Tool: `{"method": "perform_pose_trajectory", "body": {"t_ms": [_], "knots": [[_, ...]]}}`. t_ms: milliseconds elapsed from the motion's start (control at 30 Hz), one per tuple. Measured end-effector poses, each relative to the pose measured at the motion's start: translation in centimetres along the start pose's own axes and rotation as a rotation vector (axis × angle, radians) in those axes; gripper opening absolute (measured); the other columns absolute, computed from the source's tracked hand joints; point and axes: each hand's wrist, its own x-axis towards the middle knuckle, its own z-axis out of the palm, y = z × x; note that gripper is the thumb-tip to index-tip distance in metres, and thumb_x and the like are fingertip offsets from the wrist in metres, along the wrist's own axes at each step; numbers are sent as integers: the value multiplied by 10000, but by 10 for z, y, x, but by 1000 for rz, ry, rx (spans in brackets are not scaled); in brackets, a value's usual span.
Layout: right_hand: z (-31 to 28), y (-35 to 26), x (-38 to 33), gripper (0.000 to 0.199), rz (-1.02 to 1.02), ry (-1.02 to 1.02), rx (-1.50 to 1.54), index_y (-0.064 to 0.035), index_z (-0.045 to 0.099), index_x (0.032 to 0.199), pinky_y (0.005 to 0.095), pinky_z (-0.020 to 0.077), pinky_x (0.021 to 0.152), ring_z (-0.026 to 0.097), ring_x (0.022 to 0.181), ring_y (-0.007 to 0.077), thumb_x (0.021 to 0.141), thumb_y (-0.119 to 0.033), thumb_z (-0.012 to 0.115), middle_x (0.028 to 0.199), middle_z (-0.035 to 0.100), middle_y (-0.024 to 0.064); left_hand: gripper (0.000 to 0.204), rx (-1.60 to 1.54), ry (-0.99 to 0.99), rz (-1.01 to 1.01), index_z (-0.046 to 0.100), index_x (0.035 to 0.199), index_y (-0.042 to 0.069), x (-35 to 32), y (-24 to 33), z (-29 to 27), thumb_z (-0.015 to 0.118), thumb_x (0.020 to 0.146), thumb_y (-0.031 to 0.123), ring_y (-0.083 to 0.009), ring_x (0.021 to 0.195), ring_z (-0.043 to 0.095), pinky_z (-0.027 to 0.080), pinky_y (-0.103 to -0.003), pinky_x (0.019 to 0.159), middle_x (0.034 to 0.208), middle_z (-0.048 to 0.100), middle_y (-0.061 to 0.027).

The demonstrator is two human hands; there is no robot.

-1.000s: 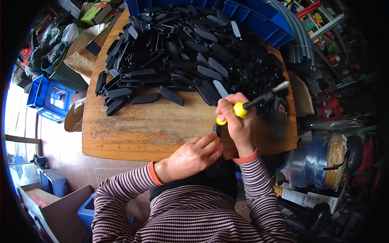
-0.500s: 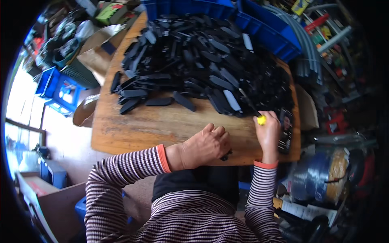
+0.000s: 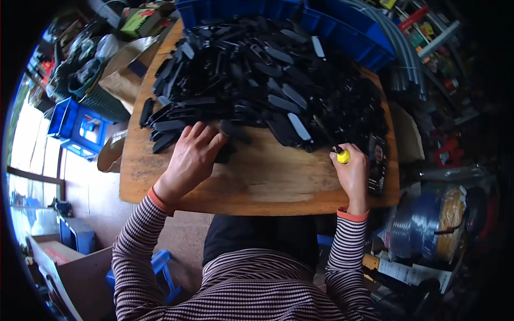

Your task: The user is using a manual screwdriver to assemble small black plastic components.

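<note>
My left hand (image 3: 190,158) is palm down over the near edge of the pile, fingers bent and close together. My thumb and fingertips are hard to make out, so I cannot tell whether they pinch anything. A dark piece (image 3: 227,152), blurred, shows just beside my index finger, partly hidden by it.

My right hand (image 3: 353,171) is wrapped tightly around a yellow-handled tool (image 3: 343,156), near the right side of the wooden table (image 3: 257,184). Most of the handle is inside my fist; its dark shaft points away from me, and the tip is lost against the black parts.

Those black parts, the heap (image 3: 235,69), cover the far half of the table, overlapping so much that many show only an edge. Right of my right hand lies a flat dark object (image 3: 378,160) with a small picture and pale marks too small to read.

Beyond the heap, the blue bins (image 3: 350,35) are cut off at the top. Farther out, a green box (image 3: 137,22) carries dark print, and a white sheet (image 3: 409,273) at lower right bears fine, blurred lines of print.
</note>
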Motion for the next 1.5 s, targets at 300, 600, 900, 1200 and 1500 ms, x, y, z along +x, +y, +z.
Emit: {"method": "perform_pose_trajectory", "body": {"t_ms": [300,600,900,1200,1500], "knots": [[-20,-16,-13,154,160,-156,309,13,665,894,314,501,686,654,731,228,784,-52,752,823,672,138,256,-202,-20,502,585,1004,70,34,72,12,644,769,152,-226,888,547,444,-359,807,879,533,-59],[-17,-28,-20,196,-22,-205,318,4,644,884,327,498,648,651,708,279,744,-19,779,831,661,134,242,-236,-73,305,604,1027,53,11,54,-1,621,797,122,-212,974,547,456,-323,825,866,581,-52],[-11,-31,-21,200,-86,-178,290,-5,652,908,333,501,654,660,765,319,756,-41,778,830,661,125,299,7,-234,572,610,1066,56,37,58,7,627,794,180,-217,986,536,455,-336,836,995,618,-60],[-15,-27,-28,181,50,-180,429,-9,668,926,304,503,657,670,776,235,774,-18,767,822,675,114,386,-75,-24,785,623,1120,46,52,98,43,670,770,203,-217,1032,590,495,-319,844,1107,618,-83],[-6,-45,-18,170,-116,-84,565,-12,672,926,282,514,663,671,739,200,775,34,734,830,686,84,321,-226,-113,604,633,1091,33,29,90,34,651,821,206,-246,1110,600,501,-336,895,1150,621,-99]]}}
